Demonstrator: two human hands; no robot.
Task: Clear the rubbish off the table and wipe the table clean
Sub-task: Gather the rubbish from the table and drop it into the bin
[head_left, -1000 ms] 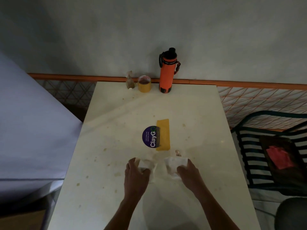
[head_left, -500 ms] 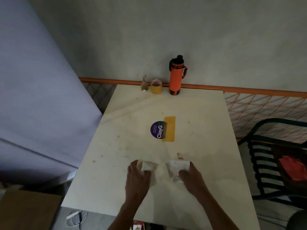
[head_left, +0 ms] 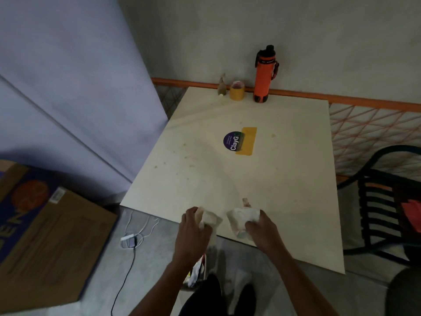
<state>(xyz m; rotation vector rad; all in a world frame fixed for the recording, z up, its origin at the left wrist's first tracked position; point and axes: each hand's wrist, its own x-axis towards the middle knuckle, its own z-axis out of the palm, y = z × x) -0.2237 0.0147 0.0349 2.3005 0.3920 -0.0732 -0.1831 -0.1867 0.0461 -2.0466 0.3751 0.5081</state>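
**Crumpled tissues in both hands at the near edge of the worktop**

The rubbish consists of two crumpled white tissue wads. The left wad point(head_left: 208, 218) and the right wad point(head_left: 241, 218) are both held at the near edge of the cream worktop point(head_left: 296, 179), close together but apart. A small pinkish scrap point(head_left: 246, 202) lies on the worktop just beyond the right wad. The surface carries scattered yellowish-brown stains and crumbs, densest left of centre.

Legible writing: a round purple sticker point(head_left: 232, 140) near mid-worktop reads "ClayG", its remainder covered by a strip of yellow tape point(head_left: 247, 141). A cardboard box point(head_left: 45, 236) on the floor to the left bears blue print, not readable.

Left hand point(head_left: 193, 233): fingers curled narrowly around the left wad, gripping it. Right hand point(head_left: 262, 231): fingers curled around the right wad, thumb side pressed into it.

At the far edge, against the wall, stand an orange bottle point(head_left: 263, 76), a roll of yellow tape point(head_left: 237, 92) and a small brownish object point(head_left: 222, 85), unidentifiable.
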